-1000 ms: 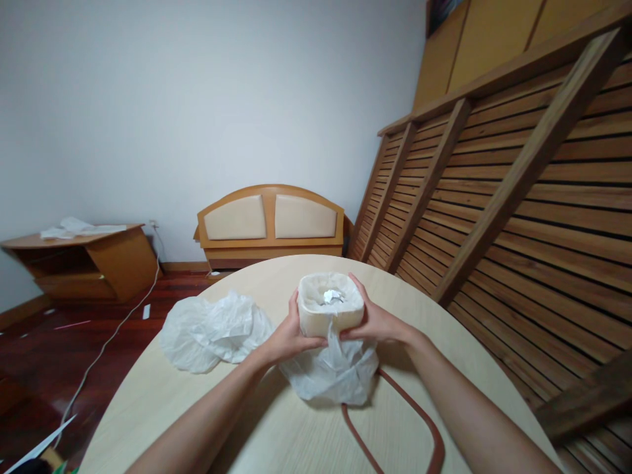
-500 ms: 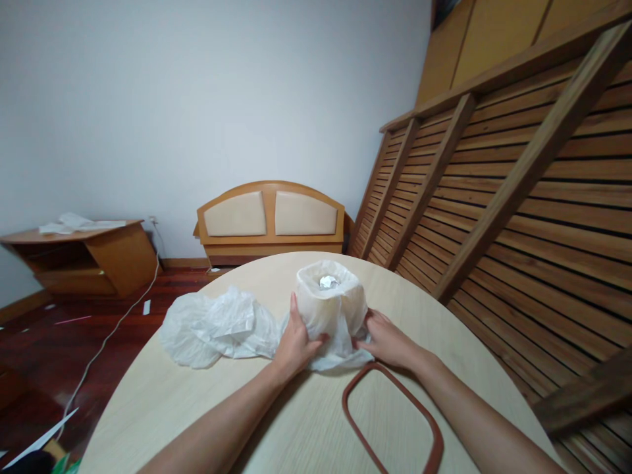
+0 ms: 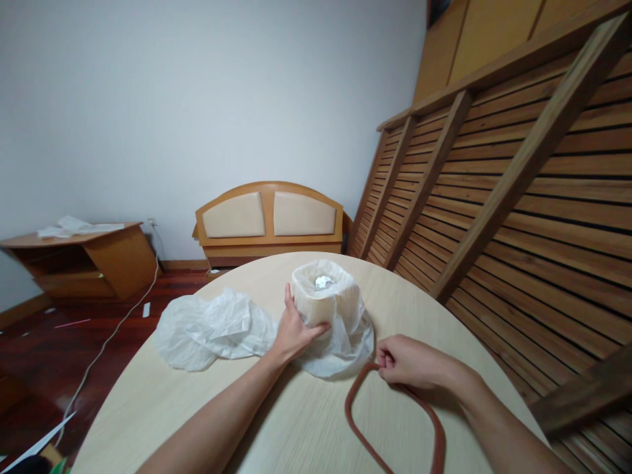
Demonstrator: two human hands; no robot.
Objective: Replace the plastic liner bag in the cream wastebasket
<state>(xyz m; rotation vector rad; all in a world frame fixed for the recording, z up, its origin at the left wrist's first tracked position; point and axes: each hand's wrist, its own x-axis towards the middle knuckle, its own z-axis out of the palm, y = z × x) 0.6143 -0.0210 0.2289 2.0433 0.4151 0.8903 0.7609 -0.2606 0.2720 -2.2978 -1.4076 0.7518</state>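
A small bin (image 3: pixel 307 308), wrapped in a thin white plastic bag (image 3: pixel 353 322), stands upright on the round table. The bag is folded into its mouth and hangs loosely down its right and front sides; something crumpled and silvery-white (image 3: pixel 323 282) shows inside. My left hand (image 3: pixel 293 332) holds the bin from the left, with the thumb across the front and a finger up along the side. To the right of the bin, my right hand (image 3: pixel 402 359) is closed on the far edge of a brown rounded-rectangular rim (image 3: pixel 350 415), which lies on the table.
A crumpled white plastic bag (image 3: pixel 217 329) lies on the left of the pale round table (image 3: pixel 286 428). Beyond stand a padded headboard (image 3: pixel 269 227) and a low wooden cabinet (image 3: pixel 118 260). A slatted wooden panel (image 3: pixel 494 217) leans along the right. A white cable (image 3: pixel 108 336) crosses the floor.
My right hand has left the bin's right side, moved toward me and closed on the brown rim. My left hand stays on the bin. The bag's lower edge now hangs looser on the right.
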